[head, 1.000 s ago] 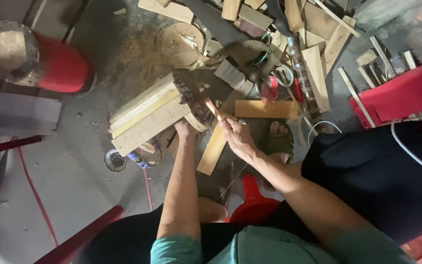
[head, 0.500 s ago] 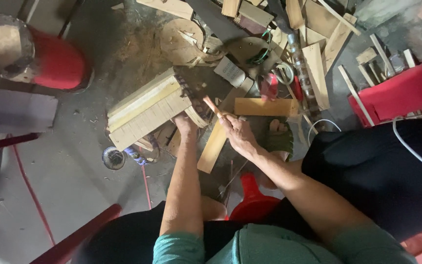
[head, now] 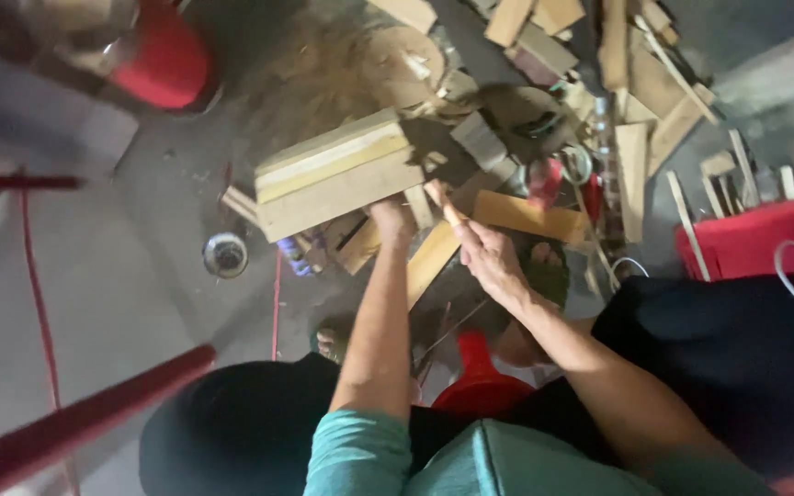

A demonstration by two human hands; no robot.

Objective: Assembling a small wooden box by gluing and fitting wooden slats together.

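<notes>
**Both hands at the wood block**

Left hand (head: 391,219) is up against the near edge of the block (head: 337,174), a pale stack of boards lying on the floor (head: 121,276). Fingers curl at that edge, though blur makes it hard to say whether the grip is truly closed on it. Right hand (head: 489,262) sits just right of the block, fingers loosely together, thumb and forefinger pinching a small wooden peg (head: 441,197) that points up toward the block's corner. Below the block a yellowish plank (head: 429,264) slants between the two forearms. Right of the block lies a heap of offcuts (head: 636,119); further right, a red crate (head: 751,241). Left below the block, a small round tin (head: 225,253).
</notes>
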